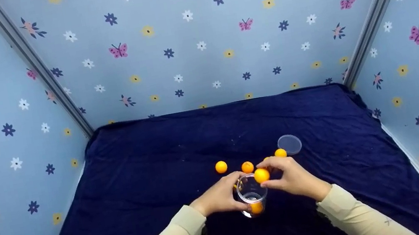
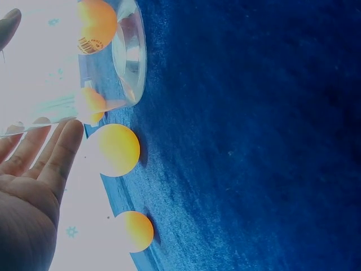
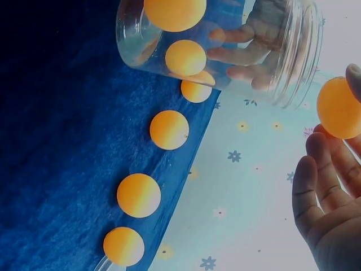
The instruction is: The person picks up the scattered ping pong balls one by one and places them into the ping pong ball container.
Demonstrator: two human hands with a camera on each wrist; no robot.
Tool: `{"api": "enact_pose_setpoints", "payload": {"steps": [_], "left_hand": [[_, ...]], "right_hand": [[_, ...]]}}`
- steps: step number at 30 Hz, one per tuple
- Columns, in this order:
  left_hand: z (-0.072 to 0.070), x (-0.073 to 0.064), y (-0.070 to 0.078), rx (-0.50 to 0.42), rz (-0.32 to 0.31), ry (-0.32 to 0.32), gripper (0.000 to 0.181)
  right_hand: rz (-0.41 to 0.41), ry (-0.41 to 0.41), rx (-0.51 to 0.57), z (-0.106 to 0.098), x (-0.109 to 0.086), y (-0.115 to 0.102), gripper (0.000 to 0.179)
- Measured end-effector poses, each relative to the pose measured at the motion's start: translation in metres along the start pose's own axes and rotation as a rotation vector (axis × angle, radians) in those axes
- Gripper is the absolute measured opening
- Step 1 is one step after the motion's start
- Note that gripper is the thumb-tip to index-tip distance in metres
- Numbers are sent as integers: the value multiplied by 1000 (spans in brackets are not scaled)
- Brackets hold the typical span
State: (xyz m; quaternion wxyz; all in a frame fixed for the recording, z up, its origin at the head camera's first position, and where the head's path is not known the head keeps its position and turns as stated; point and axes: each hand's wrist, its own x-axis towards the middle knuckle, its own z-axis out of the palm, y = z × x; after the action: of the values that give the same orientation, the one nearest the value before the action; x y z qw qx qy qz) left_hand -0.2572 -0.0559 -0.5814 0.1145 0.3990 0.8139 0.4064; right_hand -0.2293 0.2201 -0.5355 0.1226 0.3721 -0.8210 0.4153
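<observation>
My left hand (image 1: 219, 196) holds a clear plastic jar (image 1: 255, 193) around its side, thumb near me and fingers on the far side. The jar stands upright with its mouth uncovered, and an orange table tennis ball (image 2: 97, 27) lies inside near the base. Between thumb and fingertips, my right hand (image 1: 295, 177) pinches another orange ball (image 1: 261, 175) right at the jar's rim (image 3: 304, 53). Beyond the hands, more orange balls lie in a loose row, among them one ball (image 1: 221, 167) at the left and one ball (image 1: 280, 153) at the right.
A round clear lid (image 1: 290, 144) lies behind the right hand, beside the rightmost ball. Dark blue cloth (image 1: 149, 166) covers the table, with some wrinkles. Flower-patterned panels (image 1: 195, 30) enclose the back and both sides.
</observation>
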Motion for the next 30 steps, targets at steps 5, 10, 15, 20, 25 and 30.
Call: {"api": "enact_pose_setpoints", "payload": {"steps": [5,10,15,20,25,30], "left_hand": [[1,-1,0,13,-9,1,86],[3,-2,-2,18,-3,9,87],[2,-2,0,17,3,10,84],[1,-2,0,14,2,11,82],[1,-1,-1,21,3,11,82],[1,-1,0,30,8,5,81]], "right_hand": [[0,-12,5,3,-2,-3,39],[-13,-20,0,5,-2,-7,40],[-9,-45,-8,7,-2,-9,40],[-10,-66,-14,9,-3,-10,40],[-35,-70,-15,12,-4,-8,41],[-72,-72,-33,15,-6,-6,42]]}}
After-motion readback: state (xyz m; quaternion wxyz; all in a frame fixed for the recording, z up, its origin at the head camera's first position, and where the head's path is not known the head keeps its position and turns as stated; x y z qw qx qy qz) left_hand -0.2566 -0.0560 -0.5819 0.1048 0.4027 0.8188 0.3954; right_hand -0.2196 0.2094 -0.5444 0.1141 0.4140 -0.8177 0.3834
